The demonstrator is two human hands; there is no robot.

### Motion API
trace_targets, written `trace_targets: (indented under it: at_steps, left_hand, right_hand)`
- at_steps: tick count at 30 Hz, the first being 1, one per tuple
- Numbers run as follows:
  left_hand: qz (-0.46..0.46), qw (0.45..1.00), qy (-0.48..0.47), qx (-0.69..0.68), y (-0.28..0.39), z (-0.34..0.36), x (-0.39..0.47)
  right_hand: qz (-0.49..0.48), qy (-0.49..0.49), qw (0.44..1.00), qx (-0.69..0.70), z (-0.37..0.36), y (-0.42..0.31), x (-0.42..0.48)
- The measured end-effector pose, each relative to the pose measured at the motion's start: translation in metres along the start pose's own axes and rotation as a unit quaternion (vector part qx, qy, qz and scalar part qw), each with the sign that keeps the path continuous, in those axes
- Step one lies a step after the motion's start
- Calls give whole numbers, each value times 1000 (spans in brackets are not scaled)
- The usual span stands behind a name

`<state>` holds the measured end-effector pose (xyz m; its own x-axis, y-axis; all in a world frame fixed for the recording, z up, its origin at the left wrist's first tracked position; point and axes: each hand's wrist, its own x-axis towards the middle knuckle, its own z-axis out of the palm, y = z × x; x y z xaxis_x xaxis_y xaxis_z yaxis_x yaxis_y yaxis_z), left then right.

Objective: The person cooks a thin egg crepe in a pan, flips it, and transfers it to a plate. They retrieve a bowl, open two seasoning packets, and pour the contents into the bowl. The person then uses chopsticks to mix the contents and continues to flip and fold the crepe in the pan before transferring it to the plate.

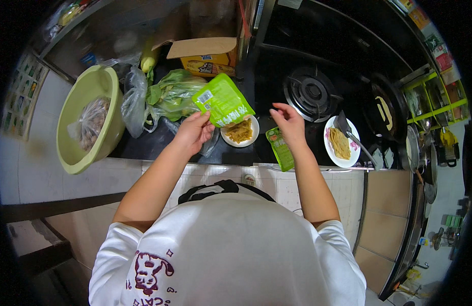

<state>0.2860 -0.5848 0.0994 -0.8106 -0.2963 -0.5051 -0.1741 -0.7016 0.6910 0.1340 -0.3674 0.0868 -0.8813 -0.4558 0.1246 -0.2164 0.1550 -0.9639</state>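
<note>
My left hand [194, 132] grips a corner of a green food packet [222, 100], tilted over the far edge of a small white bowl [255, 140]. Yellowish-brown shredded food [240, 132] lies in the bowl. To the right, my right hand [289, 124] is raised with its fingers apart and nothing visible between them. A second green packet [281, 151] lies beneath it near the counter's front edge, partly hidden by the hand. Further right, a flowered white plate [345, 162] holds folded flatbread [338, 143] and a metal spatula [350, 134].
A green basin [115, 91] with a bagged item [94, 122] stands left, beside plastic-wrapped leafy greens [178, 93] and an open cardboard box [209, 57]. A gas burner [311, 90] lies beyond my right hand. At right, a black pan [400, 111] holds pale yellow food [384, 113].
</note>
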Motion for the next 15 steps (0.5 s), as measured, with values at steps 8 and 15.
trace_targets:
  at_steps: [8, 15]
  left_hand:
    - [-30, 983, 50, -176, 10, -64, -44]
    - [-16, 972, 173, -158, -35, -129, -66]
  right_hand:
    - [103, 50, 990, 87, -34, 38, -33]
    - [132, 66, 989, 18, -52, 70, -54]
